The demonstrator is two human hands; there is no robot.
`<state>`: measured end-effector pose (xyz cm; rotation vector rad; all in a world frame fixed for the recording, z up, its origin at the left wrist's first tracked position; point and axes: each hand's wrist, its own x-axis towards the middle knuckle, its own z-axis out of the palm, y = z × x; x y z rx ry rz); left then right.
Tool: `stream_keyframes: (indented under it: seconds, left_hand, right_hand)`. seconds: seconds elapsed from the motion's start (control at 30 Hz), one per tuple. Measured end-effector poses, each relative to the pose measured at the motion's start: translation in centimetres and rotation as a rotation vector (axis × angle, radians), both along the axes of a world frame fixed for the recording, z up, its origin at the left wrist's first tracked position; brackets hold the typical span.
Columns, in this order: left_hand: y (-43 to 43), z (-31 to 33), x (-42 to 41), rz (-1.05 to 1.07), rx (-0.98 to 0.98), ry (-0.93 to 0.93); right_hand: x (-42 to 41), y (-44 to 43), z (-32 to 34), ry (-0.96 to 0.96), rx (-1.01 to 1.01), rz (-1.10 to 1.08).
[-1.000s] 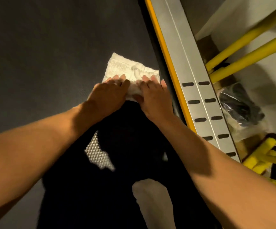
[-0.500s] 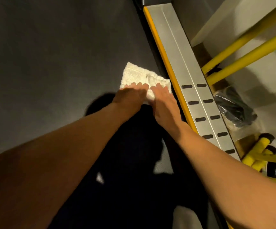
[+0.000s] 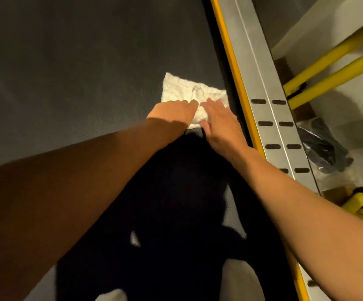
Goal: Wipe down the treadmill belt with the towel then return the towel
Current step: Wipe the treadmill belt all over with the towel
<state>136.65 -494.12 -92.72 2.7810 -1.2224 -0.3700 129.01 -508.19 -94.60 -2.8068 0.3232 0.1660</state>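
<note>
At centre: towel (image 3: 189, 92) lying on belt (image 3: 67, 72).
Grip: left hand (image 3: 174, 111), right hand (image 3: 221, 122) pressing it flat-fingered.
Handling: likely soft, light; pinch any edge.

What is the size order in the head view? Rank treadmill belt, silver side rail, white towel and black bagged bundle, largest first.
1. treadmill belt
2. silver side rail
3. white towel and black bagged bundle: they look alike, and the towel is partly covered, so unranked.
</note>
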Motion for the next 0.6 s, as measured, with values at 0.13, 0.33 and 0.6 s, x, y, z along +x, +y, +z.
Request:
stream_keyframes:
  seconds: [0.13, 0.33, 0.6]
  left_hand:
    - [0.9, 0.7, -1.6, -0.037, 0.115, 0.057]
    - [7.1, 1.3, -3.8, -0.257, 0.090, -0.087]
    - [11.3, 1.2, -2.5, -0.173, 0.264, -0.090]
  right_hand:
    - [-3.4, 3.0, -0.2, -0.028, 0.053, 0.021]
    - [-4.4, 3.5, -0.8, -0.001, 0.060, 0.181]
    - [-1.3, 9.8, 1.1, 0.011, 0.100, 0.249]
